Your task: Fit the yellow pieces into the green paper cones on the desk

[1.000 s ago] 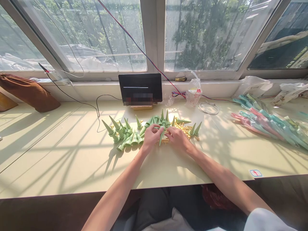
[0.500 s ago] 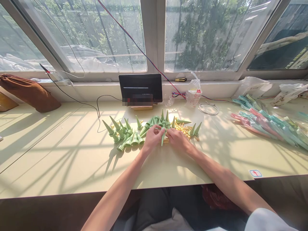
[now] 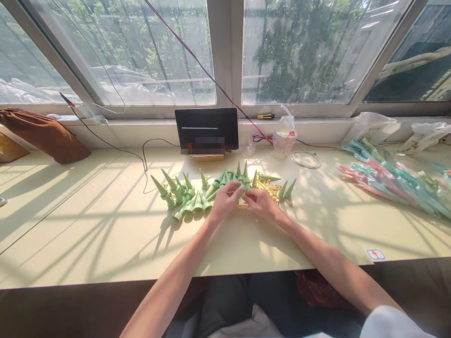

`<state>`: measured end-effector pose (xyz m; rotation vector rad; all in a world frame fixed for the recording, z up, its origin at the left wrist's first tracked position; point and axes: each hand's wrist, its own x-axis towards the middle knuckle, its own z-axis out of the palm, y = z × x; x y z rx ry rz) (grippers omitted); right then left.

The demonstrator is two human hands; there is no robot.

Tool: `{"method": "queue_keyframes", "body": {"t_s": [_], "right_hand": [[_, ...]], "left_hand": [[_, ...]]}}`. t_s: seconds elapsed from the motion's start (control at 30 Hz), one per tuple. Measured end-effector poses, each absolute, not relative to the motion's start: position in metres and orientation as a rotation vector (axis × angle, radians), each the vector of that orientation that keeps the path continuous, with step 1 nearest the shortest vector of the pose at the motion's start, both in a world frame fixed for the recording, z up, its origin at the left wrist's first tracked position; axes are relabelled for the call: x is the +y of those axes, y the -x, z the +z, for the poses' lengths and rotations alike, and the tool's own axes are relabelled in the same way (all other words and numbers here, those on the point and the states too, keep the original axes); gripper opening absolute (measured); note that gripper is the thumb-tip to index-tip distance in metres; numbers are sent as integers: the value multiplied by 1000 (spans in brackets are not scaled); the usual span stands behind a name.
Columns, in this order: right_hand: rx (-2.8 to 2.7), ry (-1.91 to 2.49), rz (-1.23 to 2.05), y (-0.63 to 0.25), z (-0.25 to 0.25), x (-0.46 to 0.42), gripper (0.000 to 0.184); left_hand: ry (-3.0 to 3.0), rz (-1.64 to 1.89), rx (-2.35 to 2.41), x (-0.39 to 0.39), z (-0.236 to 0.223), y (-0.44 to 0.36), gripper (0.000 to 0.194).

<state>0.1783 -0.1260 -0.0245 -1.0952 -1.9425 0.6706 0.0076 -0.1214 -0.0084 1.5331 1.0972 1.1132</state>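
Note:
My left hand (image 3: 226, 201) is closed around a green plastic plant-watering spike (image 3: 241, 194), most of which its fingers hide. Close beside it, my right hand (image 3: 262, 202) has its fingertips pinched together at the spike's edge; what lies between them is too small to make out. Green cone-shaped spikes surround the hands: a group (image 3: 183, 197) to the left, some standing and some lying, and more behind the hands (image 3: 243, 170). Small yellow plastic parts (image 3: 273, 188) lie in a heap behind and right of my right hand, with two spikes (image 3: 286, 189) upright at its edge.
A tablet (image 3: 207, 129) stands propped at the back by the window. A tied plastic bag with a cup (image 3: 284, 136) and a coiled cable (image 3: 306, 159) are right of it. Bagged pink and teal items (image 3: 394, 178) lie far right; a brown pouch (image 3: 45, 136) is far left.
The held spike has turned, so its tip no longer points down toward me between the hands. My right fingers have drawn closer together at it; the view has shifted very slightly.

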Motion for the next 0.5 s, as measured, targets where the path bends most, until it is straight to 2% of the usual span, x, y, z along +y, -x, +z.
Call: {"method": "queue_keyframes", "body": {"t_s": [0.23, 0.43, 0.5], "right_hand": [[-1549, 960, 1382, -178, -17, -127, 34], [-1182, 776, 1821, -177, -13, -126, 39], [-1065, 737, 1932, -177, -11, -127, 33]], "left_hand": [[-1466, 1111, 1029, -121, -3, -7, 44], [-1447, 1117, 977, -120, -4, -5, 46], [-1436, 1123, 957, -120, -4, -5, 47]]}}
